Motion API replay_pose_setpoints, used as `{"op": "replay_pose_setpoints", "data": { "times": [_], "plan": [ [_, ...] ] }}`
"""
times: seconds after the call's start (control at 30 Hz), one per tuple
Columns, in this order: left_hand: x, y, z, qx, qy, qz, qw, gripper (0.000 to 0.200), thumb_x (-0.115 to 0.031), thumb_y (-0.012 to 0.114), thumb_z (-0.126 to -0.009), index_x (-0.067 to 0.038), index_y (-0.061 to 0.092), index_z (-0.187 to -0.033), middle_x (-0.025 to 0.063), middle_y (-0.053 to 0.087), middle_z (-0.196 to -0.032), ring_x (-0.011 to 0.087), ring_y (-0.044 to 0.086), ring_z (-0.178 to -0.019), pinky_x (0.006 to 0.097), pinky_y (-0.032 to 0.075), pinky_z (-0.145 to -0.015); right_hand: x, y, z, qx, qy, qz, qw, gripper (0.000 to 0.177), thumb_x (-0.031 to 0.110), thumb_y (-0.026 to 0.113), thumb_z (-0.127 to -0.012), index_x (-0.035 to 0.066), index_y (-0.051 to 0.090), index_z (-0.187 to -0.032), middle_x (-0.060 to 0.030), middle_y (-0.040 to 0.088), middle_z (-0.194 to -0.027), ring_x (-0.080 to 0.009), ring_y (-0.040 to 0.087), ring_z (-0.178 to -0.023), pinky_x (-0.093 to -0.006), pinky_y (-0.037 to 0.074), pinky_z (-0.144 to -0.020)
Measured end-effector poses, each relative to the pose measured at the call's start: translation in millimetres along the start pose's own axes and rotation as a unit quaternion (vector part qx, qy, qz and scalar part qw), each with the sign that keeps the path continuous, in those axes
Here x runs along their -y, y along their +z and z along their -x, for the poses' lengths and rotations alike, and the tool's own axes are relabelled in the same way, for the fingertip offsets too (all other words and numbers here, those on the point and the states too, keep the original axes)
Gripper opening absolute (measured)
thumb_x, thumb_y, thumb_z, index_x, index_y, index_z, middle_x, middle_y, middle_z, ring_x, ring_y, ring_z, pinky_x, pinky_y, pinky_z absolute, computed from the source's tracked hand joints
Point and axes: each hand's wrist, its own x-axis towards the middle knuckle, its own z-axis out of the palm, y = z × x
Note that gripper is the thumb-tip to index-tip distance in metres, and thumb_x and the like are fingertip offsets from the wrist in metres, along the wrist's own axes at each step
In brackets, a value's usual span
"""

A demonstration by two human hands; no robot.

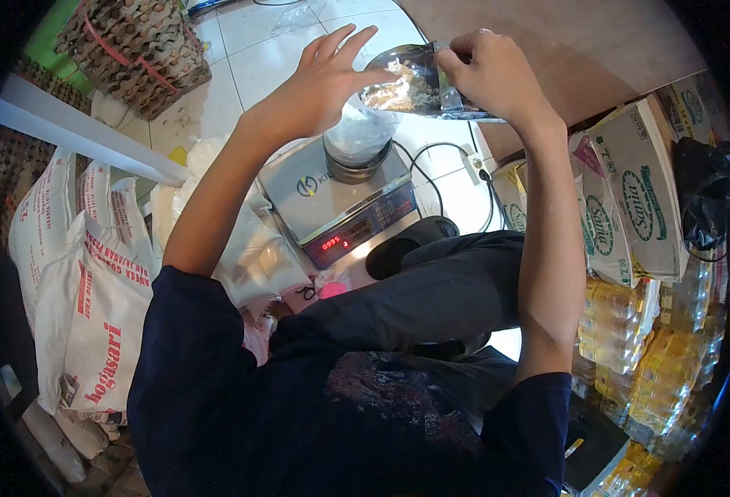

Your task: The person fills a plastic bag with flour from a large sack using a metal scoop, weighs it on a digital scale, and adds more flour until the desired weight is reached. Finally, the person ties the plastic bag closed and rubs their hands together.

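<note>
The right hand (489,70) pinches the edge of a clear plastic bag (406,89). The left hand (323,79), grip spread, touches its side above the digital scale (332,203).

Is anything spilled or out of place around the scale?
Nothing stands out. The right hand grips the plastic bag above the scale, the left hand touches its side, and no spilled grains show on the scale.

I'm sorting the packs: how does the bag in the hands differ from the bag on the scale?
The held bag hangs in the air between the left hand and right hand; the scale bag sits on the scale. The held bag shows pale crumbly contents; the scale bag looks cloudy white. Both are thin plastic.
</note>
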Motion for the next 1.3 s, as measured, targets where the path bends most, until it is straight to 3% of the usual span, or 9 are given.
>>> {"op": "replay_pose_setpoints", "data": {
  "times": [0.3,0.7,1.03,1.13,1.3],
  "plan": [
    [14.2,-8.9,5.8,0.011,-0.019,-0.023,1.000,0.066,0.019,0.049,-0.067,-0.022,0.062,-0.117,0.0123,0.028,-0.151,0.0359,0.023,-0.139,0.0461,0.020,-0.114,-4.3,1.2,0.7,-0.008,0.012,0.003,1.000,0.044,0.035,0.057,-0.078,-0.005,0.071,-0.091,-0.0276,0.066,-0.080,-0.0394,0.067,-0.077,-0.0417,0.052,-0.082],
    [-5.9,-16.9,-3.9,-0.011,0.019,0.013,1.000,0.070,0.017,0.049,-0.069,-0.023,0.058,-0.127,0.0143,0.030,-0.150,0.0358,0.024,-0.139,0.0453,0.021,-0.113,-5.8,0.3,1.7,-0.012,0.008,0.011,1.000,0.044,0.036,0.057,-0.078,-0.004,0.072,-0.090,-0.0272,0.066,-0.080,-0.0397,0.067,-0.077,-0.0423,0.052,-0.081],
    [-8.6,-20.3,-2.1,0.025,0.013,-0.030,0.999,0.061,0.016,0.053,-0.068,-0.020,0.063,-0.116,0.0140,0.033,-0.148,0.0359,0.025,-0.139,0.0474,0.020,-0.113,-5.6,-0.6,2.2,-0.020,0.011,0.019,1.000,0.042,0.035,0.057,-0.078,-0.003,0.072,-0.087,-0.0272,0.065,-0.078,-0.0394,0.067,-0.077,-0.0429,0.052,-0.080],
    [-5.4,-23.9,-2.7,0.021,0.005,-0.044,0.999,0.060,0.017,0.054,-0.066,-0.019,0.064,-0.113,0.0133,0.033,-0.148,0.0362,0.025,-0.139,0.0473,0.021,-0.113,-11.5,3.9,4.2,-0.052,-0.027,0.024,0.998,0.041,0.032,0.053,-0.087,-0.006,0.069,-0.084,-0.0232,0.061,-0.066,-0.0342,0.063,-0.061,-0.0402,0.050,-0.066],
    [-7.5,-30.5,-5.6,0.011,0.004,-0.041,0.999,0.062,0.019,0.053,-0.066,-0.019,0.063,-0.114,0.0131,0.032,-0.149,0.0365,0.024,-0.139,0.0467,0.021,-0.113,-10.1,-3.1,4.7,-0.026,-0.012,-0.006,1.000,0.040,0.032,0.055,-0.086,-0.005,0.070,-0.087,-0.0230,0.065,-0.070,-0.0350,0.065,-0.066,-0.0390,0.052,-0.070]
  ]
}}
